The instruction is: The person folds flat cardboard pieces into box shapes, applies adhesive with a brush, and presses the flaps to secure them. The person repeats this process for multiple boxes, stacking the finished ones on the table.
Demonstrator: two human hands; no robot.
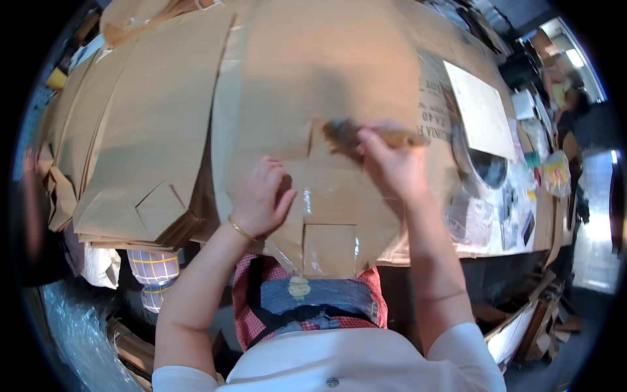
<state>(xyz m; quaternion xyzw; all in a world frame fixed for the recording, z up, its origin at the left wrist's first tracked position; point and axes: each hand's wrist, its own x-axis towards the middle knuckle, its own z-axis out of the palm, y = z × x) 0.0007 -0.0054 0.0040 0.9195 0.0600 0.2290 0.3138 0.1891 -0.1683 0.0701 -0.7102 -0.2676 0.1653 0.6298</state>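
A large brown paper bag lies flat in front of me, its folded bottom end toward my body. Shiny wet-looking streaks run along the flaps of that folded end. In my right hand is a brush, gripped by its handle, with the dark bristles pointing left over the upper flap. The brush is slightly blurred. My left hand rests on the bag's left side, holding nothing, fingers loosely bent and thumb apart. A gold bangle circles that wrist.
Stacked brown paper bags lie to the left. On the right are a white square board, a round basin partly under it, and a clear plastic-wrapped bundle. Another person is at far right; an arm shows at far left.
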